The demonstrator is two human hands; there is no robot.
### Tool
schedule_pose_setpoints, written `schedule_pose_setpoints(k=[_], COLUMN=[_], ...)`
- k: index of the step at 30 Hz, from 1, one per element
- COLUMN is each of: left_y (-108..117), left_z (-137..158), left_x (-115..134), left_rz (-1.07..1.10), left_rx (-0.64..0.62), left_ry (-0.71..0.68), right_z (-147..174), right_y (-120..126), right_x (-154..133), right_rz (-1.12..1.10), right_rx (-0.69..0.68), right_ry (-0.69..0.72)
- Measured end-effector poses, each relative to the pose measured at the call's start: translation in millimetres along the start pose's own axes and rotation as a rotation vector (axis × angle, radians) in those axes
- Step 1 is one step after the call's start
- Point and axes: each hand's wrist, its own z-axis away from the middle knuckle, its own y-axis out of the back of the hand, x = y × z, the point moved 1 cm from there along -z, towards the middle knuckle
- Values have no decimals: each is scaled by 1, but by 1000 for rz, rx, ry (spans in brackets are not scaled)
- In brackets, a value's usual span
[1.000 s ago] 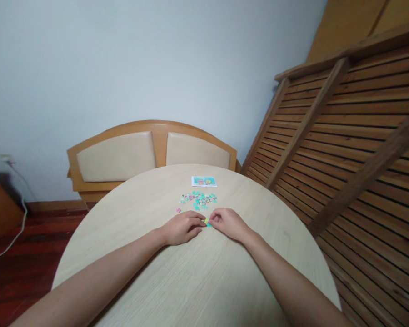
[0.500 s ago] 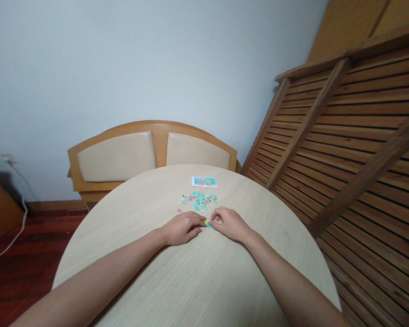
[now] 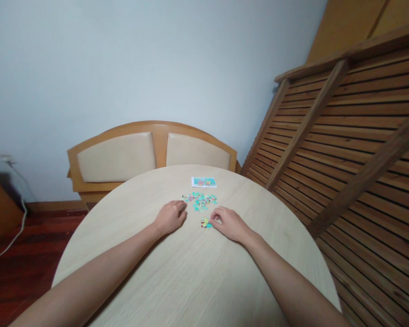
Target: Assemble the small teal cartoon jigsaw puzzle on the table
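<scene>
My right hand (image 3: 230, 224) rests on the table with thumb and index finger pinched at the right edge of a small cluster of joined jigsaw puzzle pieces (image 3: 204, 223), yellow with some teal. My left hand (image 3: 171, 217) lies beside the left end of the loose puzzle pieces (image 3: 201, 200); its fingers are bent, with a gap between fingertips and thumb. Whatever lies under the left palm is hidden. The loose pieces are mostly teal, with some pink and white. Behind them lies a picture card (image 3: 203, 182) with a teal background and cartoon figures.
All of this is on a round, pale wooden table (image 3: 197, 281). A padded headboard (image 3: 161, 150) stands behind it against the wall. At right leans a slatted wooden frame (image 3: 327, 145). A white cable (image 3: 22, 218) hangs at the left.
My left hand has left the joined pieces and moved left and away from me to the pile's left end, covering the pink piece there. My right hand has stayed in place.
</scene>
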Motion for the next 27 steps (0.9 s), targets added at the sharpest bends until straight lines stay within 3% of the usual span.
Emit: schedule_pose_setpoints(k=[9,16,22,27], left_y=[-4,-8,8,26], left_z=[-8,-21,-19,-10], left_x=[-9,-33,-36,-45], left_rz=[39,-3,-172,-247], left_rx=[-6,-124,-92,-143], left_ry=[-56,-24,127,111], right_z=[-1,-1,0,0], right_y=[1,0,1,2], right_x=[-1,1,4,5], right_rz=[29,32,23,18], right_rx=[-1,-9,-9,-21], right_ry=[2,6,1,-5])
